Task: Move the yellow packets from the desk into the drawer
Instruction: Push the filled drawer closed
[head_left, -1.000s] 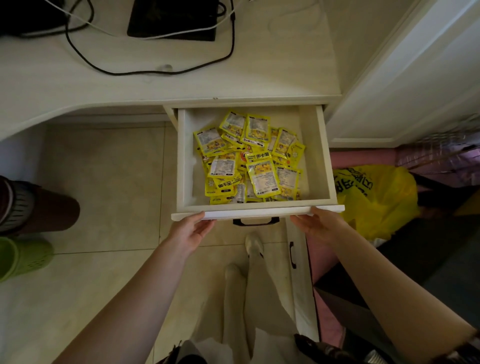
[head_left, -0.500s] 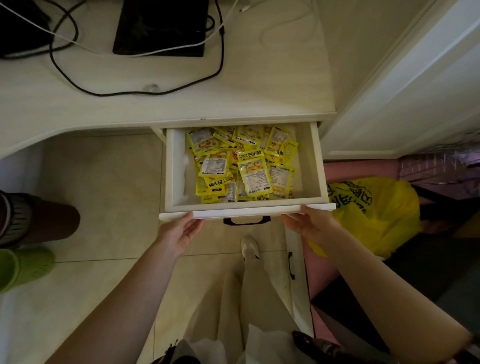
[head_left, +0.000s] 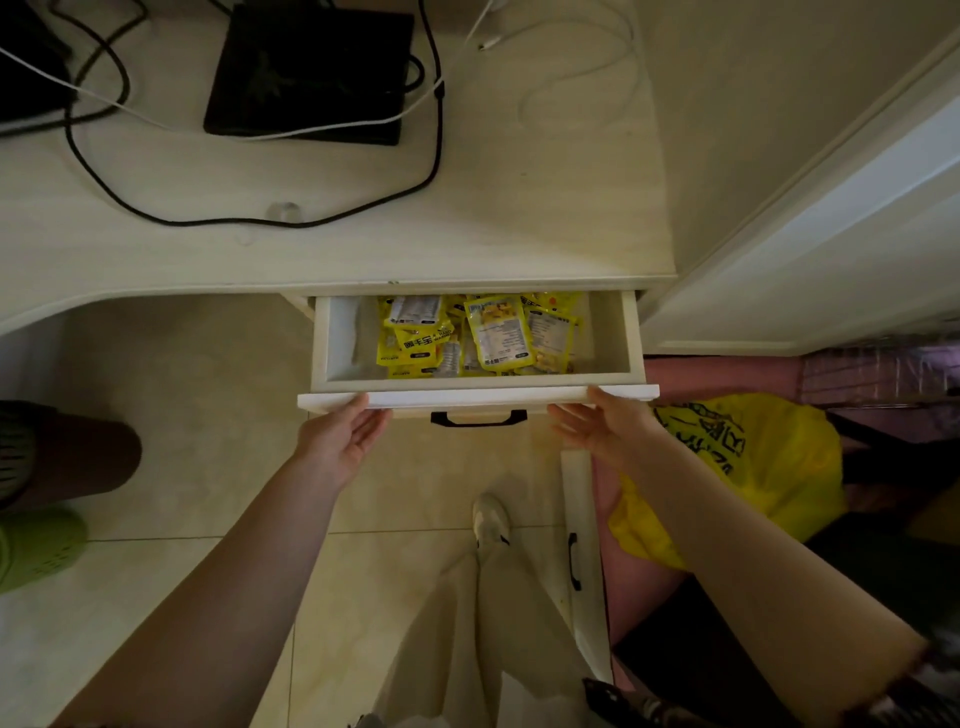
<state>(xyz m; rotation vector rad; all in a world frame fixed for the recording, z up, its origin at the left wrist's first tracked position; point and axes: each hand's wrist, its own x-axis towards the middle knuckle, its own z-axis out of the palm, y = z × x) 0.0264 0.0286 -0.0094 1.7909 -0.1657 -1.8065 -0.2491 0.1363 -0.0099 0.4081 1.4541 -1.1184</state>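
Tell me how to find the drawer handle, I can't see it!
Find the pale desk with black cables on top. Under its right end a white drawer sticks out, full of yellow packets. The handle is the small black bar under the middle of the drawer's front edge, between the two hands, and neither hand touches it.

Dim warm indoor light, wide-angle bending at edges, corners perhaps slightly soft

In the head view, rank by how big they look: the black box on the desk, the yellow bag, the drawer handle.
1. Black box
2. Yellow bag, partly hidden by the right arm, so close to the box
3. Drawer handle, clearly smallest
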